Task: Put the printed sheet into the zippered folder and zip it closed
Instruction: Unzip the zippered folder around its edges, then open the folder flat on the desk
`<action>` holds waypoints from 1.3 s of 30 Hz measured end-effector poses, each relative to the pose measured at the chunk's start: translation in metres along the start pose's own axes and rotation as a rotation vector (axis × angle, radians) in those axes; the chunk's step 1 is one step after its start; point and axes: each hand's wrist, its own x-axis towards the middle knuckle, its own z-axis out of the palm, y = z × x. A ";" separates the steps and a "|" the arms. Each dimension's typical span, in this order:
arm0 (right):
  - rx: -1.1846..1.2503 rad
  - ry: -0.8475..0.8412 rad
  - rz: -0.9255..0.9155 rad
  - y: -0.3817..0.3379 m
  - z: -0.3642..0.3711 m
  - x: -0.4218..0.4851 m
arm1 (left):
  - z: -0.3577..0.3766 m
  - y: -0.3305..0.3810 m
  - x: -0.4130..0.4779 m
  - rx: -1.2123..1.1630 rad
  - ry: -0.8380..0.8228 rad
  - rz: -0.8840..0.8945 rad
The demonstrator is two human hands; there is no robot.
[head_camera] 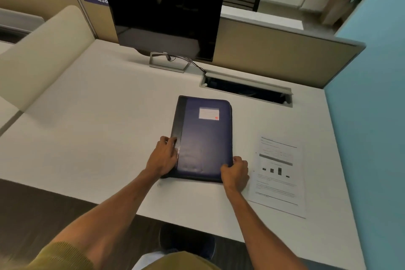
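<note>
On desk (98, 127), folder (203, 138) fore-aft, spine (179, 116) left

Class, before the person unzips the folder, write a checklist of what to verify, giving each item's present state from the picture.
1. The folder lies flat on the desk: ok.
2. The left grip holds the folder's left edge to steady it: ok.
3. The right grip curls round the near right corner. Whether it pinches the zip pull: cannot tell.
4. The folder is open to take the sheet: not ok, its cover is closed.
5. The printed sheet lies flat on the desk, right of the folder: ok.
</note>
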 end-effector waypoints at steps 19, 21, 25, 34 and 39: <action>0.684 0.080 -0.089 -0.070 -0.043 0.029 | -0.045 -0.010 0.028 -0.052 -0.076 0.160; 0.768 -0.008 -0.292 -0.093 -0.042 0.019 | -0.050 -0.006 0.028 -0.109 -0.057 0.171; 0.830 -0.099 -0.557 -0.130 -0.018 -0.008 | -0.065 -0.001 0.027 -0.316 -0.008 0.187; 0.451 -0.302 -0.906 -0.156 0.071 -0.060 | -0.152 -0.016 0.039 -0.686 0.111 0.058; 0.155 -0.372 -1.014 -0.150 0.101 -0.068 | -0.191 -0.062 0.046 -0.396 0.198 0.019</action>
